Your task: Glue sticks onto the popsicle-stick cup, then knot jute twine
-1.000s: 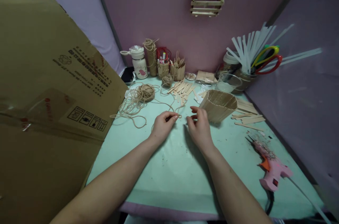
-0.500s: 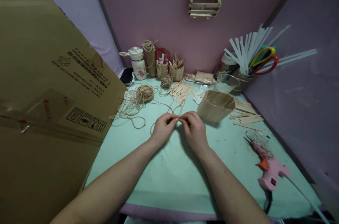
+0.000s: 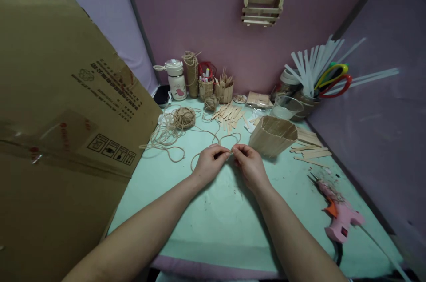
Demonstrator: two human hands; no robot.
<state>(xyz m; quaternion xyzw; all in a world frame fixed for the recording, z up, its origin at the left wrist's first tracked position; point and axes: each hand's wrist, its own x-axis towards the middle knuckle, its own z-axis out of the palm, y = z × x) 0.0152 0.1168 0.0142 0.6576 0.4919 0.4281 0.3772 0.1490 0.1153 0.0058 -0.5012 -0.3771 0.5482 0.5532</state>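
Note:
Over the middle of the table, my left hand [image 3: 212, 163] and my right hand [image 3: 249, 164] pinch a brown twine [image 3: 235, 134] between thumbs and forefingers, almost fingertip to fingertip. A loop of it rises just behind the fingers; the pinched end is mostly hidden. Its strand seems to run back to the tangled ball of twine [image 3: 184, 117] at the left. A smaller twine ball [image 3: 210, 104] lies behind. Right of my right hand stands a basket made of craft sticks [image 3: 273, 140], its top open.
A pink hot glue gun [image 3: 342, 217] lies at the right, its cord trailing off the front. Loose craft sticks [image 3: 311, 152] lie near the basket. A large cardboard box [image 3: 66, 131] walls off the left. Scissors [image 3: 337, 84] and white strips stand in a jar at the back right.
My hands have shifted slightly right, and their fingertips are a little farther apart. The twine loop behind them has opened wider. The whole view has moved slightly.

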